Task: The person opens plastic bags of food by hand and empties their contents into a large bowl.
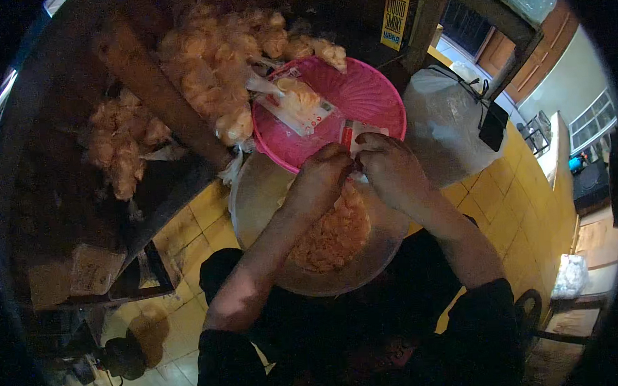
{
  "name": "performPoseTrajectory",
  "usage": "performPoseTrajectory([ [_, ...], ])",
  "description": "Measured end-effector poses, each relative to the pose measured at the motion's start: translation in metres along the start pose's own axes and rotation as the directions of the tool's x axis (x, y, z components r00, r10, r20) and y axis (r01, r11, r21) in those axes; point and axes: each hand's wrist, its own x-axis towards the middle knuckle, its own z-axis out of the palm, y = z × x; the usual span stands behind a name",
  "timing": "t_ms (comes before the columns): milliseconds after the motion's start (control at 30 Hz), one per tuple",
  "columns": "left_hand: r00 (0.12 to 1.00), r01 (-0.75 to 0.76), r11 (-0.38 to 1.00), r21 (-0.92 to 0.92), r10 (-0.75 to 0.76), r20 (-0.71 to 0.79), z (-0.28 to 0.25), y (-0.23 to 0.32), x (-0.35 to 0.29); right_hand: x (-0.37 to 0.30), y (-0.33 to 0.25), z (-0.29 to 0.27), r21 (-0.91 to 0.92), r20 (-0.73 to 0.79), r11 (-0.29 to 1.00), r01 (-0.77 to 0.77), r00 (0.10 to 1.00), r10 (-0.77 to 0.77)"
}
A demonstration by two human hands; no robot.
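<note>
My left hand (327, 170) and my right hand (387, 164) meet over the near edge of a pink ribbed plastic basin (370, 82). The fingers of both are closed together on a small clear plastic bag with red print (348, 135). Part of that bag is hidden behind the fingers, and what is inside it cannot be made out. Another printed bag (299, 106), with pale orange pieces in it and a gathered neck, lies in the pink basin. Below my hands sits a wide round tub (255, 215) with a heap of orange-brown pieces (331, 236) in it.
Several filled, knotted bags (209, 67) are heaped on a dark wooden table (179, 187) at the left, behind a slanted wooden post (162, 89). A yellow box (397, 20) stands at the back. To the right are a large translucent sack (443, 127) and a black phone-like object (494, 126).
</note>
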Motion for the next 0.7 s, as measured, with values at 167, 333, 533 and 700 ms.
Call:
performPoseTrajectory([
  [167, 1.000, 0.029, 0.999, -0.021, -0.029, 0.001, 0.003, 0.003, 0.002, -0.002, -0.002, -0.012, 0.049, -0.010, 0.998, -0.047, 0.999, 0.047],
  [333, 0.998, -0.051, 0.994, 0.095, 0.054, -0.023, 0.006, 0.005, 0.002, -0.002, 0.009, -0.009, 0.131, -0.020, 0.991, -0.031, 0.999, 0.034],
  [533, 1.000, 0.018, 0.965, 0.261, -0.013, -0.020, 0.015, -0.005, -0.001, -0.001, 0.007, 0.002, 0.161, 0.024, 0.985, 0.063, 0.997, -0.068],
  [700, 0.988, 0.133, 0.970, 0.205, -0.114, -0.100, 0.020, 0.001, 0.002, -0.003, 0.000, -0.001, 0.064, -0.044, 0.998, 0.002, 0.999, 0.001],
])
